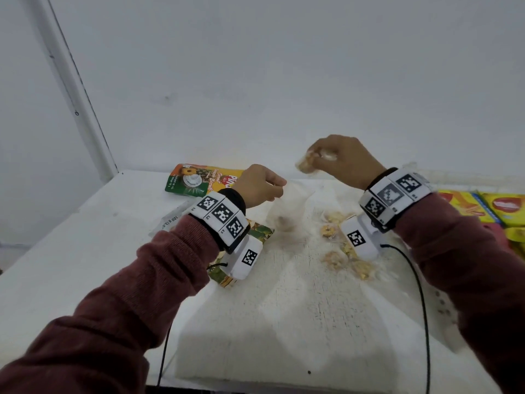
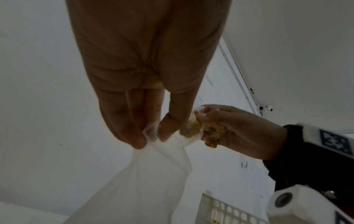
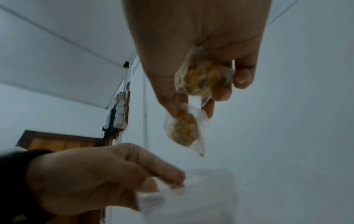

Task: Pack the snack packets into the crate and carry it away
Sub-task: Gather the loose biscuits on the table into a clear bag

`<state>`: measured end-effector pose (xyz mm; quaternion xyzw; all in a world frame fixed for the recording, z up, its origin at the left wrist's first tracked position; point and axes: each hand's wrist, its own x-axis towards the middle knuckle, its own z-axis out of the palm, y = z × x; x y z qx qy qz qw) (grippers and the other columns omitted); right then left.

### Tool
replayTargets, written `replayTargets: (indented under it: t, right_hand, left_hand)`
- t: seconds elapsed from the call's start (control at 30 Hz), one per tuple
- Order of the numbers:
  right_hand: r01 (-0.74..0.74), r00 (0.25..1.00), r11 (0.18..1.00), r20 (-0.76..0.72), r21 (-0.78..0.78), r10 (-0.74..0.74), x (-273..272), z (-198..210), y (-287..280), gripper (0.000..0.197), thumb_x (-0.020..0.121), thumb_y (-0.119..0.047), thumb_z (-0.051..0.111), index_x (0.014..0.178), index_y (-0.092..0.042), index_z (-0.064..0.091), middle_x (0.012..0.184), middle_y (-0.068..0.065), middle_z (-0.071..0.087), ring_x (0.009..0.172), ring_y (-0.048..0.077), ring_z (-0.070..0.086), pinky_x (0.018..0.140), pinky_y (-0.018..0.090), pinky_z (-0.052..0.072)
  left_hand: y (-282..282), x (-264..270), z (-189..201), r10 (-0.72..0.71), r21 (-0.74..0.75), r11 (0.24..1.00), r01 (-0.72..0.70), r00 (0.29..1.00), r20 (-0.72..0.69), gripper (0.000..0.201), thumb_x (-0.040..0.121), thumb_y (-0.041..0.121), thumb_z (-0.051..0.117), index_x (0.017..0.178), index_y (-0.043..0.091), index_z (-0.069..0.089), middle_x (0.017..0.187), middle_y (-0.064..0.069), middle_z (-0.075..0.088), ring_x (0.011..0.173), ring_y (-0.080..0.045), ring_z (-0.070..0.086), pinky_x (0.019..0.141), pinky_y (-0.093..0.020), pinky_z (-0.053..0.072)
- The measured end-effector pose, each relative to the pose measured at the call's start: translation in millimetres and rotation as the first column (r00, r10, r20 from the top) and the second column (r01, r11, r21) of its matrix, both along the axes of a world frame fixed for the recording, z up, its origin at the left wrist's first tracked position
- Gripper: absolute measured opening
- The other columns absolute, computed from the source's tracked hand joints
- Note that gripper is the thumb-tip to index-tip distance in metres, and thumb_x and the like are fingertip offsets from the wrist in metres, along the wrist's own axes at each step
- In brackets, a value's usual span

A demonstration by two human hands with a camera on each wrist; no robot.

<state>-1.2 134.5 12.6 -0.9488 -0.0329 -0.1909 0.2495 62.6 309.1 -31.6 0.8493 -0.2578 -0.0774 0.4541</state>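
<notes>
A person's left hand [image 1: 260, 185] pinches the top edge of a limp clear plastic bag [image 1: 285, 207], holding it up above the white tabletop [image 1: 85, 245]. The right hand [image 1: 345, 160], raised just to the right of and above the bag's mouth, has its fingers [image 3: 222, 92] curled around two small clear-wrapped snack packets [image 3: 199, 78]. The lower packet hangs lengthwise, pointing down toward the opening. More packets [image 1: 338, 260] lie loose on the tabletop below the right wrist. A perforated white crate [image 2: 229, 212] shows only in the left wrist view.

clear biscuit packets [image 3: 201, 78], held aloft, others on table
</notes>
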Motion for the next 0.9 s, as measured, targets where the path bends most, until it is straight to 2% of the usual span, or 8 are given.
replayTargets:
  t: [0.3,0.4,0.47,0.5,0.53,0.57,0.67,0.9]
  right_hand:
    - [-0.038,0.955,0.929,-0.287,-0.368,-0.075,-7.4,-24.3,10.8,0.032,0.087,-0.043,0.056,0.114,-0.027,0.062,0.112,0.003,0.051,0.104,0.020,0.053,0.084,0.030,0.039]
    - [-0.034,0.959,0.963,-0.281,-0.267,-0.044,-12.2,-20.0,12.0,0.035,0.086,-0.045,0.056,0.114,-0.023,0.053,0.108,0.001,0.047,0.100,0.019,0.049,0.083,0.029,0.036]
    - [-0.068,0.989,0.979,-0.139,-0.192,0.041,-10.9,-17.2,12.9,0.009,0.093,-0.030,0.050,0.094,-0.022,0.044,0.099,0.000,0.041,0.088,0.021,0.043,0.080,0.029,0.035]
    - [-0.097,0.993,0.986,-0.081,-0.134,0.086,-9.3,-16.4,12.8,0.018,0.096,-0.019,0.043,0.087,-0.018,0.027,0.098,0.000,0.037,0.085,0.021,0.039,0.079,0.027,0.034]
    - [-0.104,0.993,0.994,-0.065,-0.029,0.102,-9.2,-16.6,14.3,0.031,0.097,-0.013,0.036,0.106,-0.042,0.044,0.101,-0.001,0.036,0.087,0.017,0.039,0.080,0.022,0.033]
    - [-0.102,0.989,0.990,-0.095,0.094,0.110,-10.1,-17.2,16.3,0.029,0.097,-0.010,0.032,0.113,-0.020,0.056,0.104,-0.002,0.036,0.089,0.010,0.041,0.080,0.013,0.033]
    - [-0.135,0.990,0.981,0.050,0.143,0.129,-9.4,-27.8,22.5,0.031,0.092,-0.002,0.041,0.118,-0.010,0.057,0.093,-0.009,0.039,0.080,-0.005,0.043,0.072,-0.002,0.033]
    - [-0.202,0.978,0.967,0.089,0.156,0.190,-9.3,-55.3,23.5,0.017,0.076,-0.006,0.071,0.091,-0.007,0.062,0.080,-0.002,0.061,0.073,0.014,0.056,0.073,0.018,0.044]
  left_hand:
    - [-2.0,-14.8,1.8,-0.095,-0.134,0.988,0.081,0.991,-0.098,0.029,0.081,-0.002,0.061,0.110,-0.001,0.065,0.102,-0.009,0.062,0.073,-0.007,0.059,0.065,-0.009,0.052]
    - [-1.1,-17.1,-1.7,-0.109,-0.128,0.987,0.095,0.988,-0.113,0.031,0.082,-0.003,0.060,0.113,-0.003,0.062,0.106,-0.011,0.061,0.074,-0.008,0.059,0.065,-0.009,0.052]
    - [-1.1,-18.5,-4.0,-0.117,-0.111,0.988,0.105,0.987,-0.112,0.032,0.083,-0.004,0.059,0.115,-0.003,0.061,0.110,-0.014,0.062,0.077,-0.013,0.059,0.065,-0.008,0.052]
    - [-1.2,-19.0,-4.8,-0.119,-0.104,0.989,0.108,0.987,-0.109,0.033,0.083,-0.004,0.058,0.116,-0.003,0.060,0.113,-0.015,0.062,0.081,-0.017,0.060,0.065,-0.009,0.052]
    - [-1.2,-19.3,-5.5,-0.120,-0.101,0.989,0.109,0.987,-0.107,0.033,0.083,-0.004,0.058,0.117,-0.004,0.060,0.115,-0.015,0.062,0.085,-0.018,0.059,0.065,-0.009,0.052]
    - [-1.2,-19.3,-6.1,-0.119,-0.102,0.989,0.108,0.987,-0.107,0.034,0.083,-0.004,0.059,0.117,-0.004,0.060,0.116,-0.015,0.062,0.088,-0.019,0.059,0.066,-0.010,0.052]
    - [-0.7,-18.8,-7.3,-0.119,-0.108,0.988,0.107,0.987,-0.111,0.035,0.083,-0.003,0.060,0.118,-0.004,0.059,0.114,-0.013,0.062,0.091,-0.019,0.059,0.066,-0.010,0.052]
    - [4.3,-12.6,-11.0,-0.085,-0.111,0.991,0.075,0.992,-0.089,0.028,0.082,-0.004,0.059,0.110,-0.007,0.062,0.101,-0.011,0.061,0.070,-0.010,0.058,0.062,-0.009,0.052]
